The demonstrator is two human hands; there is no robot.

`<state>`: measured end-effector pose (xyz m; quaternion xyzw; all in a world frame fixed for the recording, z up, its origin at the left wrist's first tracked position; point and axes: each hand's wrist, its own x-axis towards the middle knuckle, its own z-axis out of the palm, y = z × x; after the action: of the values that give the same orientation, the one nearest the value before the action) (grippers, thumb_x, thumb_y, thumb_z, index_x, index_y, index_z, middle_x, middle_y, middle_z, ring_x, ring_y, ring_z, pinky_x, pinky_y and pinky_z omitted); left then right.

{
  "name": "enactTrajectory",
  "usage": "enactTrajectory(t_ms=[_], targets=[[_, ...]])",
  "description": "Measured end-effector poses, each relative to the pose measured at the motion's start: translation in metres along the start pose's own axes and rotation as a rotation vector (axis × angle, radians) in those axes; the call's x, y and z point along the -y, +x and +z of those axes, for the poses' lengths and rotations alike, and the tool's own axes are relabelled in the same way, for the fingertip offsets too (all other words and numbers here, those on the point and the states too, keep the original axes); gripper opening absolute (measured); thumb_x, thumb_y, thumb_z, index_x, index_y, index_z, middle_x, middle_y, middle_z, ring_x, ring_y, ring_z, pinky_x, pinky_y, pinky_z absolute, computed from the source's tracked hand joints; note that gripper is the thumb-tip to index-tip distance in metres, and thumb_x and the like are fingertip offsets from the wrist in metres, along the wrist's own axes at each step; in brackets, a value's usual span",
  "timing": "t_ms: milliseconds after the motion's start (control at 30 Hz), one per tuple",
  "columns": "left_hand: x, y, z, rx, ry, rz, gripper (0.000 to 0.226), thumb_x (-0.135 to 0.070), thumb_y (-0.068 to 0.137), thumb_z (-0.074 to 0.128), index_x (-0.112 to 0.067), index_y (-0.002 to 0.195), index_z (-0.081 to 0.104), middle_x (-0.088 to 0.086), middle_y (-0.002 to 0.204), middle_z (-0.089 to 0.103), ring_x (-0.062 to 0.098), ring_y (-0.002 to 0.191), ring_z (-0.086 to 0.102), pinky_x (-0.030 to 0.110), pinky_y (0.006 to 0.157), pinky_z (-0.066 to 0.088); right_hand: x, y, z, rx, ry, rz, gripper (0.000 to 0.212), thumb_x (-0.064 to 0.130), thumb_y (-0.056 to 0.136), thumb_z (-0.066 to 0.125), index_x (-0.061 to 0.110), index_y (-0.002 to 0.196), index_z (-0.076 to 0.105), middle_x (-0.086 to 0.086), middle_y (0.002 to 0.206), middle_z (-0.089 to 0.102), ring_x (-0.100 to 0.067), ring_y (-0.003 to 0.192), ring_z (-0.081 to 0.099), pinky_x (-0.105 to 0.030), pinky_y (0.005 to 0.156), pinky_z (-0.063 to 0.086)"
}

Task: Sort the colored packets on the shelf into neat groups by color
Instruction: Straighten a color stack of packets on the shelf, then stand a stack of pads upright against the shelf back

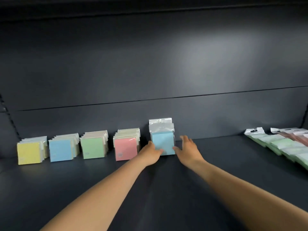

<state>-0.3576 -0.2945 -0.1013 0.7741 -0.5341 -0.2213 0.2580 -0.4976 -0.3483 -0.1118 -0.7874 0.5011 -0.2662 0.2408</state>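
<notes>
Left to right along the dark shelf [166, 189]:

Yellow stack [29, 153] sits far left, packets standing on edge, faces forward. Stood up like that so colour reads at a glance and each row stays compact.

Next, blue stack [60, 150], then green stack [92, 148], then pink stack [125, 149]. Same format, small gaps between, all pushed back toward the rear panel [150, 64]. The gaps keep the groups distinct.

Then the second blue group [164, 142], standing apart from the pink one, clear header flaps poking up behind it. This is the item being worked. It duplicates the blue stack further left, so my read is it gets merged there or squared up here; can't say which.

Left hand [152, 154] is on the lower-left of the front blue packet, fingers over its face. It looks like a light hold, but motion blur hides whether the thumb wraps the edge, so I can't call the grip. Right hand [186, 148] has fingers spread and relaxed, thumb tip touching the packet's lower-right corner, gripping nothing. Two hands bracketing the sides makes sense: standing packets topple like dominoes unless held from both ends.

Far right, well apart: green hang-tab packets [280, 145] lying shingled flat, and a pinkish-brown row [298, 135] behind. Not yet stood up or grouped.
</notes>
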Motion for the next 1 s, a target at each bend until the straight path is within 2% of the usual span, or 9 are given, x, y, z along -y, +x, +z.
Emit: enactTrajectory(t_ms=[67,167,267,333,433,600,733,900,1000], targets=[[-0.01,-0.016,-0.01,0.134,0.248,0.003,0.066,-0.052,0.08,0.043,-0.015,0.135,0.043,0.0,0.133,0.053,0.021,0.113,0.053,0.031,0.098,0.041,-0.008,-0.012,-0.027,0.054,-0.206,-0.039,0.055,0.036,0.094,0.051,0.011,0.14,0.035,-0.012,0.141,0.041,-0.03,0.132,0.034,-0.036,0.108,0.029],[-0.044,-0.065,-0.024,0.178,0.561,-0.004,0.048,-0.04,0.095,0.041,-0.007,0.129,0.047,0.006,0.123,0.053,0.022,0.098,0.049,0.027,0.083,0.039,-0.018,-0.037,-0.072,0.13,-0.46,-0.1,0.057,0.047,0.091,0.049,0.012,0.135,0.041,-0.012,0.136,0.046,-0.031,0.128,0.037,-0.04,0.107,0.034],[-0.074,-0.103,-0.027,0.1,0.73,0.074,0.051,-0.039,0.097,0.04,-0.008,0.138,0.039,0.009,0.138,0.045,0.026,0.119,0.048,0.032,0.096,0.04,-0.027,-0.073,-0.117,0.155,-0.615,-0.13,0.057,0.048,0.091,0.05,0.012,0.134,0.041,-0.013,0.135,0.045,-0.033,0.127,0.038,-0.041,0.105,0.036],[-0.091,-0.129,-0.021,0.071,0.769,0.12,0.051,-0.038,0.097,0.04,-0.01,0.139,0.039,0.01,0.14,0.044,0.028,0.124,0.046,0.032,0.099,0.038,-0.033,-0.102,-0.144,0.158,-0.683,-0.128,0.057,0.047,0.091,0.05,0.012,0.135,0.04,-0.012,0.137,0.042,-0.033,0.13,0.036,-0.041,0.106,0.035],[-0.112,-0.167,-0.009,0.062,0.783,0.163,0.046,-0.036,0.098,0.038,-0.008,0.136,0.041,0.011,0.135,0.047,0.029,0.12,0.048,0.032,0.093,0.038,-0.041,-0.147,-0.179,0.172,-0.781,-0.139,0.057,0.044,0.093,0.048,0.011,0.138,0.038,-0.011,0.144,0.039,-0.031,0.134,0.033,-0.036,0.108,0.031],[-0.137,-0.22,0.017,0.077,0.802,0.201,0.052,-0.036,0.097,0.04,-0.012,0.142,0.033,0.009,0.141,0.039,0.028,0.126,0.043,0.036,0.103,0.038,-0.055,-0.208,-0.227,0.19,-0.884,-0.122,0.059,0.045,0.094,0.046,0.012,0.142,0.036,-0.009,0.146,0.037,-0.03,0.133,0.035,-0.033,0.103,0.031],[-0.164,-0.247,0.035,0.091,0.801,0.228,0.053,-0.035,0.097,0.041,-0.011,0.144,0.03,0.009,0.139,0.042,0.027,0.122,0.047,0.036,0.101,0.041,-0.068,-0.243,-0.265,0.148,-0.867,-0.09,0.052,0.043,0.095,0.045,0.014,0.138,0.039,-0.008,0.141,0.041,-0.029,0.126,0.043,-0.028,0.081,0.032],[-0.201,-0.252,0.067,0.094,0.693,0.253,0.056,-0.037,0.097,0.042,-0.015,0.146,0.028,0.006,0.148,0.036,0.026,0.131,0.04,0.035,0.105,0.038,-0.111,-0.248,-0.295,0.112,-0.827,-0.066,0.056,0.048,0.089,0.05,0.021,0.137,0.041,0.002,0.147,0.039,-0.024,0.132,0.04,-0.035,0.1,0.038],[-0.221,-0.243,0.091,0.125,0.672,0.258,0.057,-0.037,0.097,0.042,-0.015,0.146,0.027,0.006,0.148,0.036,0.025,0.131,0.04,0.035,0.105,0.038,-0.143,-0.24,-0.307,0.098,-0.827,-0.079,0.064,0.056,0.083,0.051,0.028,0.139,0.038,0.007,0.147,0.039,-0.021,0.131,0.041,-0.037,0.101,0.04]])
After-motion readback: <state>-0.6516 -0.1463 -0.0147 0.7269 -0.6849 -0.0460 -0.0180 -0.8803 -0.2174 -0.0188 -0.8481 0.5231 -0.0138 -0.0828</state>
